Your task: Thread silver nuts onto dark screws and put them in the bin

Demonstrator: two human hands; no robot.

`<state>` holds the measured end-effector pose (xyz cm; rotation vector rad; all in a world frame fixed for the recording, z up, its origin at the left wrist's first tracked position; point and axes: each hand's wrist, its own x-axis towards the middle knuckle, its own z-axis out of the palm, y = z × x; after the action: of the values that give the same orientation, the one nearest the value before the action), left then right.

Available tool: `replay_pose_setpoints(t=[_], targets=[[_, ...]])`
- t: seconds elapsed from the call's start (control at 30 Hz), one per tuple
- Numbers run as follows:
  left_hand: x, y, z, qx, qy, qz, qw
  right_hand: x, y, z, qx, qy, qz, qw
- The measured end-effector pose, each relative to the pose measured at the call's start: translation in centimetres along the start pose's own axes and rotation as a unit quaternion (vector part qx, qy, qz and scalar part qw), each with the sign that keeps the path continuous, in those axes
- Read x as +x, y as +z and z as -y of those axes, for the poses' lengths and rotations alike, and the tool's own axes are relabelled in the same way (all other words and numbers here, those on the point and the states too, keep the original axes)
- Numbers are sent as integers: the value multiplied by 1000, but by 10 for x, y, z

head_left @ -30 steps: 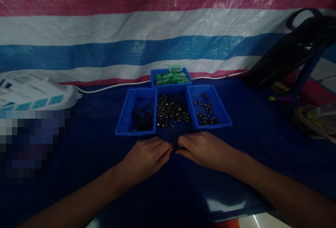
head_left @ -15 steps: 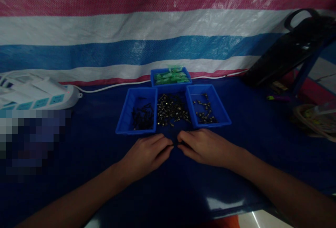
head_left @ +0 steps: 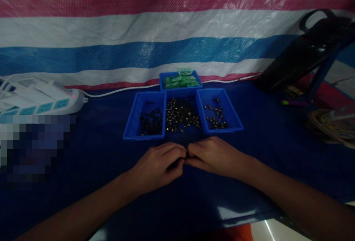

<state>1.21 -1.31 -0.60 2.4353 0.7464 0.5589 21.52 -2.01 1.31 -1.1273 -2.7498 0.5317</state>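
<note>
My left hand (head_left: 162, 165) and my right hand (head_left: 213, 156) meet at their fingertips over the blue table, just in front of the bins. Both are pinched closed; what lies between the fingers is too small and dark to make out. Beyond them, small metal parts (head_left: 181, 115) lie heaped between two blue bins. Dark, thin pieces (head_left: 152, 120) fill part of the left bin (head_left: 133, 117). In the right bin (head_left: 234, 117) are several scattered metal parts (head_left: 217, 122).
A blue bin (head_left: 180, 92) behind the heap holds green packets (head_left: 181, 81). At left is a white power strip (head_left: 72, 102) with a cable. A black bottle (head_left: 302, 54), a purple pen (head_left: 295, 103) and a basket (head_left: 330, 126) are at right.
The hands were slightly apart and now touch at the fingertips. My left hand has moved a little to the right, its thumb lower and further from its index finger.
</note>
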Motion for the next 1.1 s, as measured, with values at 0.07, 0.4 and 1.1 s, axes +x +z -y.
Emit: replay_pose_setpoints(t=[0.07,0.4,1.1], targets=[[-1,0,3,27,-6,-13,1000,-1,-3,0,13,-6,3,1000],[0,1,9,101,12,-19,995,-1,-3,0,-26,-4,-2,1000],[2,-3,2,-39,8,-49,998,-1,-3,-4,-54,-14,12,998]])
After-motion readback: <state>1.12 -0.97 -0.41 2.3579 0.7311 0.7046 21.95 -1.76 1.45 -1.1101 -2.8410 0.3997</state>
